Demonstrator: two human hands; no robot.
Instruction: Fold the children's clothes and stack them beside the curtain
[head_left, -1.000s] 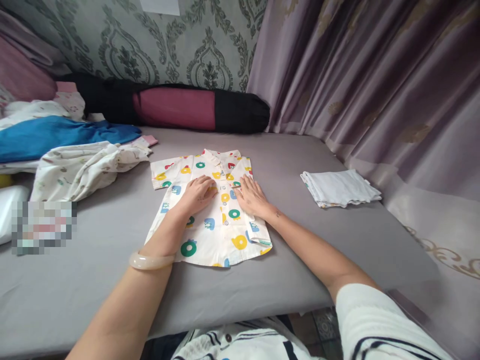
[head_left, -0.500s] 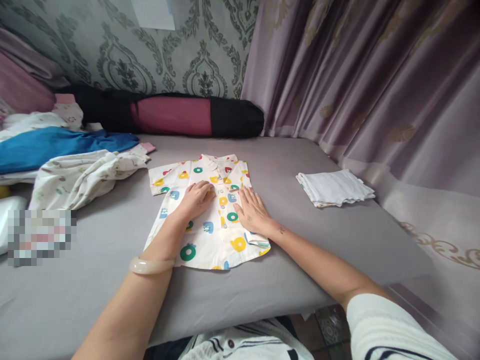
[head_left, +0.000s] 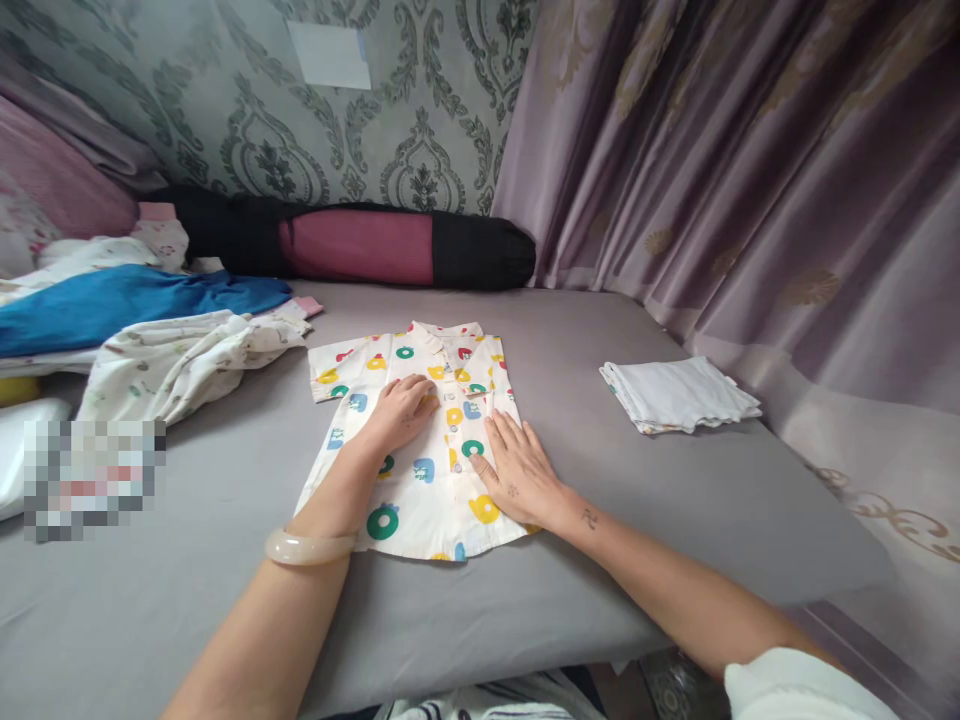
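Observation:
A small white short-sleeved shirt (head_left: 420,510) with colourful prints lies front up on the grey bed sheet (head_left: 630,540), collar pointing away from me. Its left-hand sleeve sticks out, while the right-hand side is folded inward. On the middle of the shirt rests my left hand (head_left: 405,412), fingers lightly bent and touching the cloth beside the button strip. My right hand (head_left: 521,468) lies flat on the shirt's right side, fingers spread, covering part of the lower edge. Neither hand grips the fabric.
To the right sits a folded white garment (head_left: 679,393). A blue garment (head_left: 142,305) and a pale printed one (head_left: 187,365) are heaped on the left. A long black and maroon bag (head_left: 360,247) lies along the wall. Purple curtains (head_left: 637,150) hang at the right.
My right hand has slid down the shirt's right side toward its hem, and the folded sleeve edge there is now covered. The left hand stays in place. The view has tilted up slightly.

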